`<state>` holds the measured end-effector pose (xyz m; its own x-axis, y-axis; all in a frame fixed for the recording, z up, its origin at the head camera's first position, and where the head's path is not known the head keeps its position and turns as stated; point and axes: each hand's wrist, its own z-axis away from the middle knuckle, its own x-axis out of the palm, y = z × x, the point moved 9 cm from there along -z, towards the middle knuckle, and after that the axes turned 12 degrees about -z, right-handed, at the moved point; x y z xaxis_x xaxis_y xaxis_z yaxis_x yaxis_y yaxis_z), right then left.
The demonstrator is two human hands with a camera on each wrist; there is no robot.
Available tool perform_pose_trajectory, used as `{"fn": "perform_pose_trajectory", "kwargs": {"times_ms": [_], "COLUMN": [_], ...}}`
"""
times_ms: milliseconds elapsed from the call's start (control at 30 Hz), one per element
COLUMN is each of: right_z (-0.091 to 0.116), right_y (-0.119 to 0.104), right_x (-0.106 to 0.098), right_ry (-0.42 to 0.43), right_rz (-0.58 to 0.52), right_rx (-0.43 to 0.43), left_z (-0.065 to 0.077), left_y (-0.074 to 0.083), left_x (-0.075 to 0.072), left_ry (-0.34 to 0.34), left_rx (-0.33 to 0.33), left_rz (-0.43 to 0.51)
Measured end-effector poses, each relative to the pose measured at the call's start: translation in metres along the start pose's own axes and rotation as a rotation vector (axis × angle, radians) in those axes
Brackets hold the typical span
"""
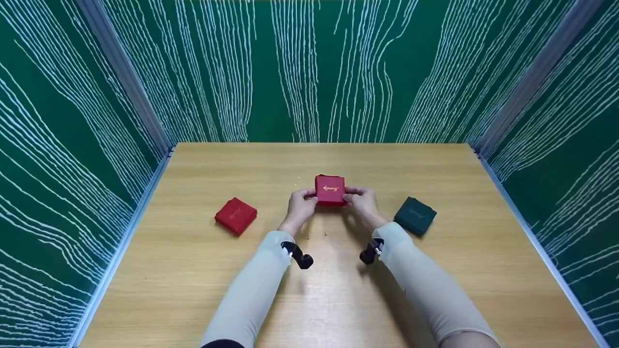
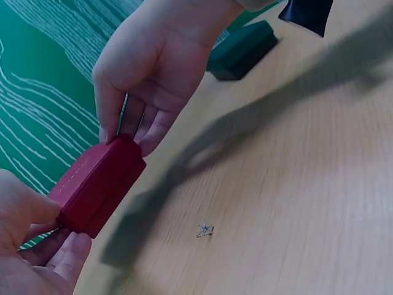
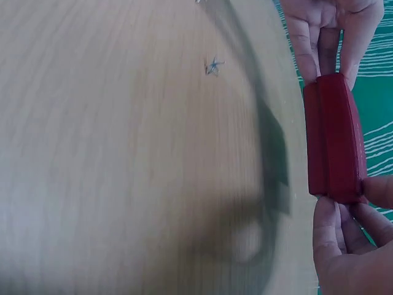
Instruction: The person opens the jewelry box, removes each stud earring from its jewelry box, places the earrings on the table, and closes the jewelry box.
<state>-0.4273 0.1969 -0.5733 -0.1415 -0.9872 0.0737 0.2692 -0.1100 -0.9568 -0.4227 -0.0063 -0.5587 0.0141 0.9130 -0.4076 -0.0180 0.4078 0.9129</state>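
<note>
A small red jewelry box point(image 1: 330, 190) with gold lettering on its lid is held by both hands over the far middle of the table. Its lid is closed, and its shadow falls apart from it in the left wrist view. My left hand point(image 1: 300, 208) pinches one side between thumb and fingers. On the opposite side my right hand point(image 1: 363, 205) does the same. Nearer the front, two tiny pieces lie on the wood; one is a star-shaped stud point(image 3: 214, 66), and the other small piece point(image 1: 308, 237) is too small to make out.
Another red box point(image 1: 236, 216) lies closed on the table to the left. A dark green box point(image 1: 415, 216) lies closed at the right, beside my right forearm. Green walls with white lines point(image 1: 261, 72) stand behind the wooden table point(image 1: 193, 290) and along both sides.
</note>
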Motion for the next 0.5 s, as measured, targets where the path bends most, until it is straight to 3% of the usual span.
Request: {"fn": "perform_pose_trajectory", "kwargs": {"times_ms": [167, 500], "right_z": [-0.004, -0.012], "right_y": [0.003, 0.017], "right_x": [0.001, 0.000], "right_ry": [-0.021, -0.003], "right_rz": [0.021, 0.102], "right_rx": [-0.005, -0.019], "left_z": [-0.005, -0.006], "left_y": [-0.006, -0.012], "left_x": [0.001, 0.006], "left_ry": [-0.002, 0.001], "left_rx": [-0.008, -0.001], "left_rz": [-0.009, -0.136]}}
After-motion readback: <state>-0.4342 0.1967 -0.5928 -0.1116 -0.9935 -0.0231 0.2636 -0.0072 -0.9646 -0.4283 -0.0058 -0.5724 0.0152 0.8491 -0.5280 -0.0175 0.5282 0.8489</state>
